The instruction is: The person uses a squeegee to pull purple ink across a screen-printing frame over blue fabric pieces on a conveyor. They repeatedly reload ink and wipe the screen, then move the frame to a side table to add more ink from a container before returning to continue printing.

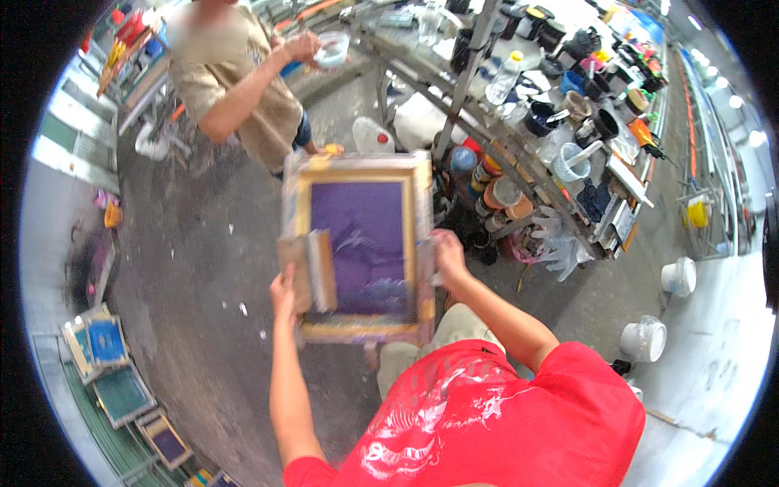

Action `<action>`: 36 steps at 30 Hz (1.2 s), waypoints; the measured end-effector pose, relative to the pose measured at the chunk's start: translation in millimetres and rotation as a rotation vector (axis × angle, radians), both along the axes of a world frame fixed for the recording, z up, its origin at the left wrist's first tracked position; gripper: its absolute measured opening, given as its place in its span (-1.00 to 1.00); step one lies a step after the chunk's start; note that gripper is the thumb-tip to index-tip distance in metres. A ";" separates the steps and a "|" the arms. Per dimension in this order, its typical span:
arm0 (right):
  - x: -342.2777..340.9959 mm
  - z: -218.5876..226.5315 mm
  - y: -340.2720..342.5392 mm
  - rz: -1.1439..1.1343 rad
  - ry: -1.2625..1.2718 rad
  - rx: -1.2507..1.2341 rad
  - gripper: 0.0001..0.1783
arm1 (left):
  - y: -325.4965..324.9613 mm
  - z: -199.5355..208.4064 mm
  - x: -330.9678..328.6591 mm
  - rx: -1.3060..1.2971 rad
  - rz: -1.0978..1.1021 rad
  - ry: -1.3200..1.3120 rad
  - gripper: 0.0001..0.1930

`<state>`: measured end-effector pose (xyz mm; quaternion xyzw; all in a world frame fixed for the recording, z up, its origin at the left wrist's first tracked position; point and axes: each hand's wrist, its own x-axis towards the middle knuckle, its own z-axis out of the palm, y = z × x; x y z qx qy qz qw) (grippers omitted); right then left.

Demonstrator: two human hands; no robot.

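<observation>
In front of me I carry a screen-printing frame (357,331) with purple mesh in a wooden border; a larger, pale frame edge shows around it. My left hand (284,290) is closed at its left side, where a wooden-handled squeegee (322,270) lies against the frame. Whether that hand also grips the squeegee, I cannot tell. On the opposite side, my right hand (449,254) grips the frame's right edge, its fingers partly hidden. The frame looks slightly blurred, with a faint light design on its mesh.
Ahead on the left stands another person (251,105), holding a clear plastic tub (331,50). A cluttered worktable (519,150) with ink pots runs along the right. Several screens (124,395) lean at the lower left. White buckets (643,341) stand by the right wall.
</observation>
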<state>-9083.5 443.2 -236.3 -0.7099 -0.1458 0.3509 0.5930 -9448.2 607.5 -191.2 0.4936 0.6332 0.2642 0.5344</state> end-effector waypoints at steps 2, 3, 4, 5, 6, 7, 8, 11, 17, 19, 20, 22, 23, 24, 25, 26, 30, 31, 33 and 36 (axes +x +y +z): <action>-61.6 30.4 16.0 0.079 0.287 0.059 -0.81 | 15.5 26.1 -59.6 0.042 0.028 0.105 -0.15; -88.7 46.3 20.9 0.140 0.352 0.058 -0.82 | 22.7 39.8 -86.4 -0.003 0.108 0.149 -0.15; -112.7 63.7 18.1 0.237 0.362 0.091 -0.82 | 18.9 57.2 -117.1 0.036 0.052 0.018 -0.15; -130.2 81.1 13.8 0.392 0.369 0.074 -0.79 | 17.3 73.0 -140.8 -0.025 0.100 -0.064 -0.17; -142.1 99.1 2.0 0.574 0.520 0.135 -0.76 | 9.8 89.8 -164.8 -0.028 0.083 -0.144 -0.13; -150.6 115.9 -7.7 0.745 0.486 0.107 -0.73 | -3.0 104.6 -185.2 -0.002 0.086 -0.114 -0.11; -156.8 132.3 -18.7 0.849 0.592 0.079 -0.74 | -18.4 117.3 -202.4 0.030 0.087 -0.100 -0.08; -150.2 169.5 -47.7 1.192 0.431 0.145 -0.71 | -73.6 133.0 -231.4 -0.058 0.252 0.042 -0.10; 25.2 170.3 -24.9 0.815 -0.770 0.373 -0.60 | -159.5 109.3 -231.9 -0.130 0.383 -0.175 -0.09; 181.6 173.3 -15.1 0.385 -1.441 0.224 -0.76 | -167.8 103.9 -220.1 -0.133 0.434 -0.180 -0.08; 253.3 175.7 -27.7 0.021 -0.596 0.177 -0.79 | -171.0 103.1 -212.2 -0.137 0.467 -0.165 -0.07; 401.5 189.8 -43.2 -0.370 -0.931 -0.078 -0.70 | -179.8 105.4 -192.1 -0.144 0.515 -0.127 -0.07; 455.3 190.4 -53.3 -0.506 -0.898 0.009 -0.58 | -183.1 103.9 -178.0 -0.143 0.536 -0.116 -0.06; 502.3 191.7 -59.7 -0.594 -1.056 -0.195 -0.40 | -190.1 104.4 -164.5 -0.148 0.560 -0.112 -0.06; 539.0 188.7 -62.8 -0.651 -1.063 -0.331 -0.27 | -197.4 104.5 -151.0 -0.152 0.580 -0.105 -0.05; 569.2 186.1 -62.5 -0.570 -0.999 -0.457 0.07 | -204.3 103.8 -138.1 -0.154 0.595 -0.094 -0.05; 619.2 165.6 -41.6 -0.438 -0.983 -0.565 0.62 | -240.9 93.7 -88.0 -0.165 0.655 -0.085 -0.03; 623.1 164.0 -36.3 -0.407 -0.969 -0.595 0.69 | -250.1 89.7 -78.0 -0.164 0.669 -0.089 -0.02; 626.6 162.9 -28.3 -0.356 -0.947 -0.635 0.73 | -261.0 83.6 -62.4 -0.154 0.690 -0.095 -0.02; 628.3 168.6 -25.1 -0.384 -0.915 -0.745 0.60 | -269.7 83.5 -50.6 -0.101 0.667 -0.083 0.00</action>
